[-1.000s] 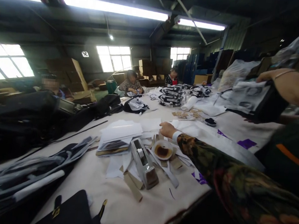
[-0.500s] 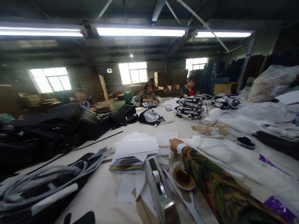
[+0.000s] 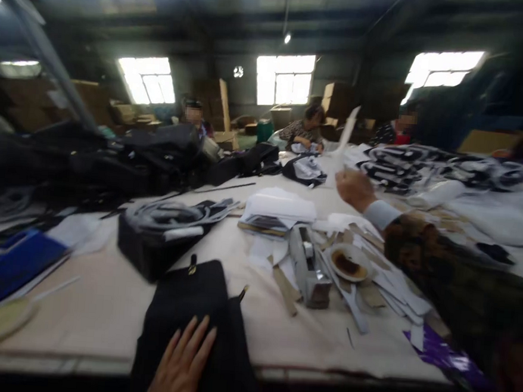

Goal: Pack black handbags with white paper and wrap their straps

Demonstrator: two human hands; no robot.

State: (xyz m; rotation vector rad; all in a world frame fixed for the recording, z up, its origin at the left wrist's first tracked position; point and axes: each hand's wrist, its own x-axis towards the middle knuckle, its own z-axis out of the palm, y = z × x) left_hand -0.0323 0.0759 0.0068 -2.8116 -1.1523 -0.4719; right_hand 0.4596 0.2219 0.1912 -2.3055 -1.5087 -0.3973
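Observation:
My left hand lies flat with fingers stretched on a black bag with small gold-coloured fittings, at the table's near edge. My right hand, in a camouflage sleeve with a pale cuff, is raised over the far side of the table. Its closed fingers grip a thin white sheet that stands up from them, smeared by motion. Below and left of that hand sits a stack of white sheets. A metal tape dispenser stands between the stack and a white dish with brown stuff in it.
Left of the stack, a dark bag with grey cords rests on the table. A blue object lies at far left. Black bags are heaped behind. Paper scraps and purple plastic lie at right. Several people work across the table.
My view has swung left and down. My right hand has lifted from the table with a white sheet. My left hand and the black bag beneath it now show.

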